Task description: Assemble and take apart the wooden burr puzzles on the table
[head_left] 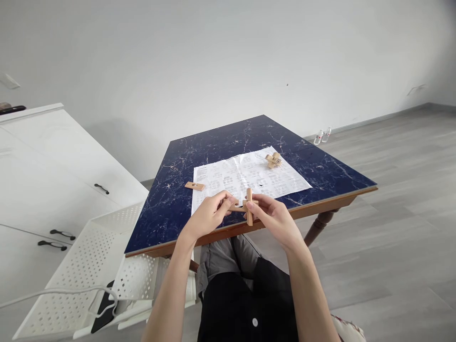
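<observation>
Work looks partway along. One wooden block cluster (273, 160) sits fitted together at the far right part of the printed sheet (231, 176), letters on it, G readable. One loose wooden piece (194, 186), with cut-outs, lies flat across the sheet's left edge, partly on the blue marbled worktop (153, 225), not joined to anything.

Left hand (216, 210) pinches a notched wooden stick (235, 208); right hand (272, 214) grips a crosswise wooden stick (250, 213), thumb on its face. Both sticks meet at the worktop's near edge, in front of the sheet. Can't tell whether they're locked or merely touching; fingers hide the joint.

Count: one cluster (number of pieces in it unclear), one loose piece, at least two sticks in the hands, one sheet, one worktop, two hands. Two clear bottles (322, 136) stand on the floor beyond the worktop, right side.
</observation>
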{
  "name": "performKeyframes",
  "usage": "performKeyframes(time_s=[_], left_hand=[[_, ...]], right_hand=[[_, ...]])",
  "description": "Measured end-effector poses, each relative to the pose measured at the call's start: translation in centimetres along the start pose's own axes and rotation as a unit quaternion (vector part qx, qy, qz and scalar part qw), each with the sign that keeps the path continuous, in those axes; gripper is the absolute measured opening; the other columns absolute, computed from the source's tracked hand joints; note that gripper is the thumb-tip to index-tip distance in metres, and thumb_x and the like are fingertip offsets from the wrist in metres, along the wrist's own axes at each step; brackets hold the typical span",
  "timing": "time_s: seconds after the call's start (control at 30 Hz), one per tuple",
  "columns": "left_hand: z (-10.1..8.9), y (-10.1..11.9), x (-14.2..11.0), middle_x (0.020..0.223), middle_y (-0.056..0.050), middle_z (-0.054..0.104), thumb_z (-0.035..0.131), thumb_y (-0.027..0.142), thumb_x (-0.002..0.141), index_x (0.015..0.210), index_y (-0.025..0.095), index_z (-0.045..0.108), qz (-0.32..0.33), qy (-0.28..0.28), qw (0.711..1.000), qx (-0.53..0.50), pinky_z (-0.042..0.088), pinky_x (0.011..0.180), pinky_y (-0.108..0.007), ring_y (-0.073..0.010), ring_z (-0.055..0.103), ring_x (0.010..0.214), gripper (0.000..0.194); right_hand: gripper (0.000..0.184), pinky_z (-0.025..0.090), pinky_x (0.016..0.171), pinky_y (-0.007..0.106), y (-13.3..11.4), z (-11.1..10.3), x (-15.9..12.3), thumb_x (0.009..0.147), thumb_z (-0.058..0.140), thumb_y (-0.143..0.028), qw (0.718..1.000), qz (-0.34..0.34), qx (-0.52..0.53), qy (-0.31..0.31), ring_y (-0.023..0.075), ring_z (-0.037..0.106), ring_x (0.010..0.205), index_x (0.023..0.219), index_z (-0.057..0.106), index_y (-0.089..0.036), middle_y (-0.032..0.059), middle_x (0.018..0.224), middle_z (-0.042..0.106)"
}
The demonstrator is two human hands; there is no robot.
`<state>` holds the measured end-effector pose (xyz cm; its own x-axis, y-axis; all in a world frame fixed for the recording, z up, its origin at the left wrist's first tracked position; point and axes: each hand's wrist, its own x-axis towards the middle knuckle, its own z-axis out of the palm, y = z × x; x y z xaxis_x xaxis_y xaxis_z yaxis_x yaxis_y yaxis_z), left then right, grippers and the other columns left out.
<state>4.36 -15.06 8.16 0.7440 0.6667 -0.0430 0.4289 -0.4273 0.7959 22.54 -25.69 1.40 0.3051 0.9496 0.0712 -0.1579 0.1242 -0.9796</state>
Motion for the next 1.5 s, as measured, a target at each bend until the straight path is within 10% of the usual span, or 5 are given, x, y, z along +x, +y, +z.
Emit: performKeyframes(time_s=[1.5], left_hand=[[-0.52,0.15,0.16,0.079,0.0,0.059,0.053,0.059,0.108,0.097,0.022,0.064,0.025,0.01,1.0,0.008,0.065,0.087,-0.04,-0.0192,0.064,0.073,0.041]], right_hand=[[0.052,0.063,0.086,0.04,-0.35,0.34,-0.15,0.093,0.076,-0.066,0.999,-0.028,-0.004,0.026,0.0315,0.078,0.101,0.117,0.079,-0.021,0.0113,0.107,0.083]])
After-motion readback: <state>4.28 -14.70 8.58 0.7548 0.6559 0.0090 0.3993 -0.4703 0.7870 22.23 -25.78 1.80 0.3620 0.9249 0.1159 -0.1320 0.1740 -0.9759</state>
